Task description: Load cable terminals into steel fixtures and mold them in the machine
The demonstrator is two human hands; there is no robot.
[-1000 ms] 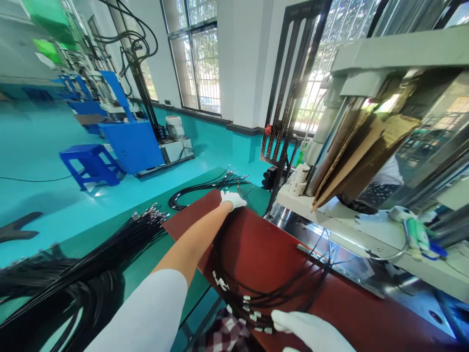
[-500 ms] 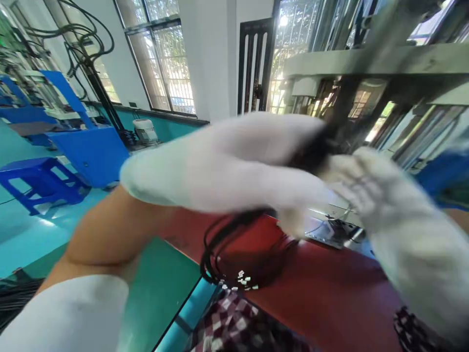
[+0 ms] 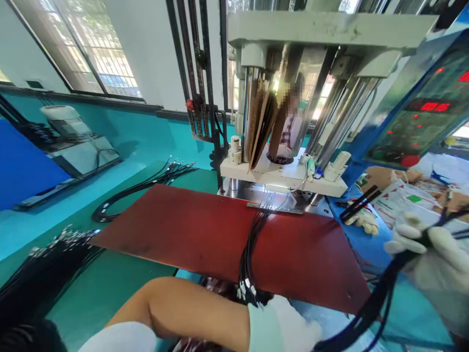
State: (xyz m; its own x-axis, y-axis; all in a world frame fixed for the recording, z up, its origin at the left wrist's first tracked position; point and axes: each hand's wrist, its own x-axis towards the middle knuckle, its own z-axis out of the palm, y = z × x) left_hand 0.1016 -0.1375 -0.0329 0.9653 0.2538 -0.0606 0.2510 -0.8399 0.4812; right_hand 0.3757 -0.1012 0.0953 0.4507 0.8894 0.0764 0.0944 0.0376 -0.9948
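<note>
On the right, my right hand (image 3: 436,252), in a white glove, is closed around a bundle of black cables (image 3: 383,288). The bundle hangs down and left towards my left hand (image 3: 293,325), also gloved, at the bottom edge. It meets the left glove there, but those fingers are blurred and cut off, so their grip is hidden. A smaller bunch of black cables (image 3: 251,239) with pale metal ends lies across the red-brown board (image 3: 205,230), its far ends at a metal strip (image 3: 274,209) in front of the press (image 3: 282,173).
Left of the board lie a large pile of black cables (image 3: 47,264) and a looped bundle (image 3: 120,198). A control panel (image 3: 421,117) with red lights stands at right, near loose gloves (image 3: 362,220) and bags (image 3: 410,203). A person (image 3: 289,122) shows behind the press.
The view has swung right towards the press. My hands, close together before at the black cables, are now apart: the left is low, the right far right with the bundle.
</note>
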